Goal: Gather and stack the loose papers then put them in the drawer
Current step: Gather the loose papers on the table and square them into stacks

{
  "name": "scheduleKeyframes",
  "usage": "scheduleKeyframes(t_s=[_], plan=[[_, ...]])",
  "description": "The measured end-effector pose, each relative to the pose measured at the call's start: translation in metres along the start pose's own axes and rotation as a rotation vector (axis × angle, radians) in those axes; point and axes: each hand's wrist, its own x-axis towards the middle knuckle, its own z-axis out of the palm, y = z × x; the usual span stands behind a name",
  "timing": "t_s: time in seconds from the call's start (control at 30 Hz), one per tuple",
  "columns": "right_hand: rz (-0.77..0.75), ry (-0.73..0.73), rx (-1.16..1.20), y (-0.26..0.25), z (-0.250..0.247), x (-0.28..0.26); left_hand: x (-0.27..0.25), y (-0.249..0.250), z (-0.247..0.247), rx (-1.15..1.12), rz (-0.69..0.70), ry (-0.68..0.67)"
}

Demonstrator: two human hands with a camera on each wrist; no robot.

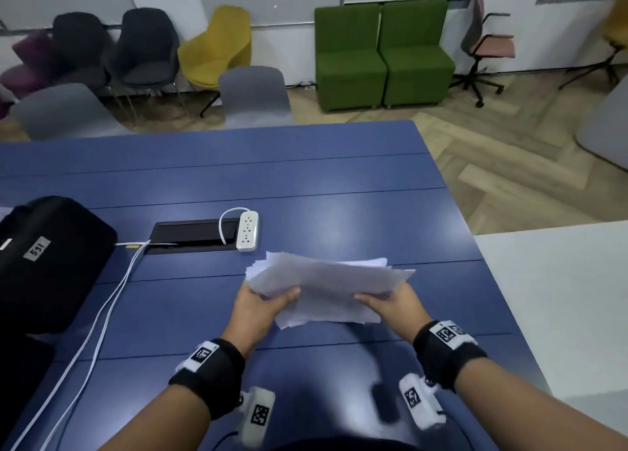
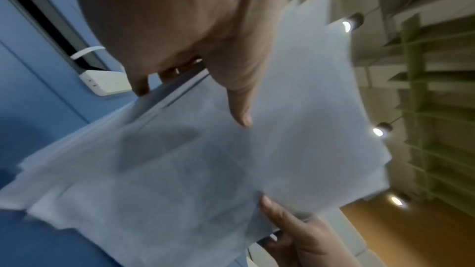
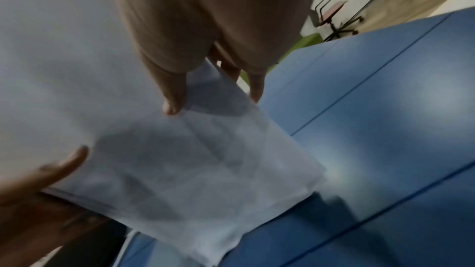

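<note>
A loose, uneven stack of white papers [image 1: 326,287] is held above the blue table [image 1: 306,185], its far edges fanned out. My left hand [image 1: 268,302] grips the stack's left side, thumb on top and fingers underneath. My right hand [image 1: 384,299] grips its right side the same way. In the left wrist view my thumb presses on the papers [image 2: 195,170], and the right hand [image 2: 295,228] shows at the bottom. In the right wrist view my thumb lies on the papers [image 3: 205,170], with the left hand [image 3: 38,186] at the lower left. No drawer is in view.
A white power strip [image 1: 247,230] and a black cable hatch [image 1: 193,236] lie beyond the papers. A black bag [image 1: 47,260] sits at the table's left, with white cables [image 1: 102,314] running from it. A white surface [image 1: 557,301] adjoins on the right. Chairs stand behind the table.
</note>
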Motion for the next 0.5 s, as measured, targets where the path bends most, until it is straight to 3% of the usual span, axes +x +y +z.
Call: scheduleKeyframes(t_s=[0.1, 0.23, 0.37, 0.5], plan=[[0.075, -0.034, -0.030, 0.024, -0.006, 0.009, 0.010, -0.018, -0.001, 0.014, 0.019, 0.008], [0.093, -0.036, -0.030, 0.025, 0.000, 0.011, 0.006, -0.010, 0.011, -0.155, 0.072, -0.014], [0.075, -0.028, 0.019, 0.023, 0.005, 0.011, -0.001, 0.014, 0.022, -0.342, 0.188, 0.116], [0.080, -0.052, -0.011, 0.030, 0.008, 0.009, 0.009, 0.030, 0.029, -0.355, 0.141, 0.184]])
